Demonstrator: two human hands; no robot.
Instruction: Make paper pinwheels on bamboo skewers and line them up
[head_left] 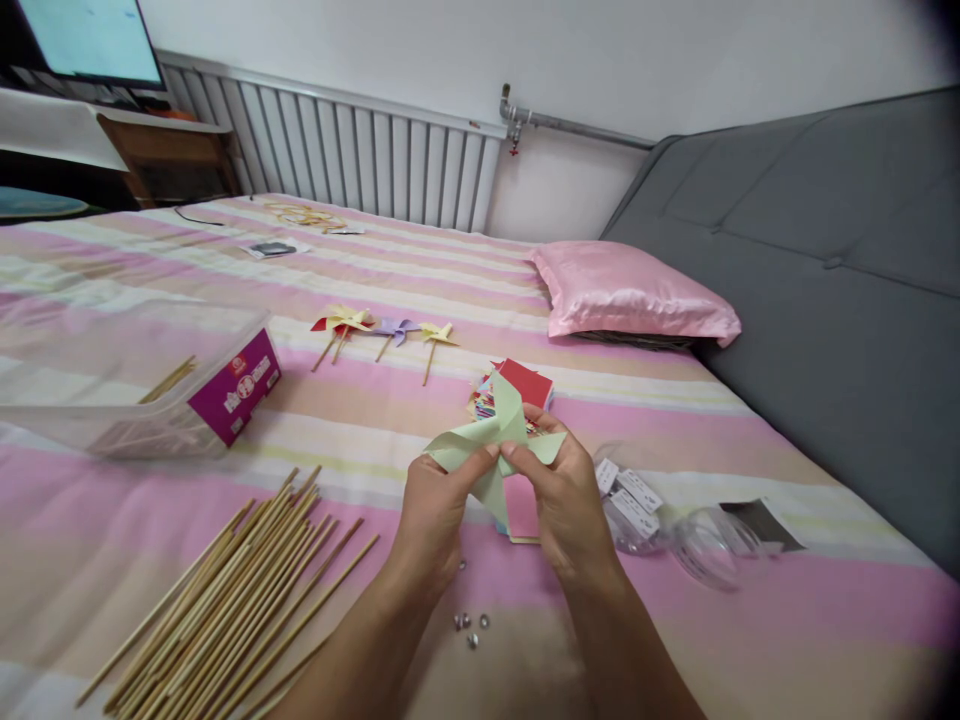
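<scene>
While a pale green pinwheel of folded paper (507, 408) is held above the bed, just over a stack of coloured paper squares (528, 380), its centre is pinched by both hands. By the left hand (435, 500) and the right hand (568, 492), the thumbs are laid close together on the upper face; the fingers beneath are largely hidden. For sound work, it is judged that pressure should be confined to the centre, so that the curved vanes are not creased, and that the folded points should be kept aligned under the thumbs. Whether all points are secured cannot be determined. Small shiny silver-coloured pieces (472, 641) are noted between the forearms, and slender tan wooden sticks (225, 600) are found to the left.
</scene>
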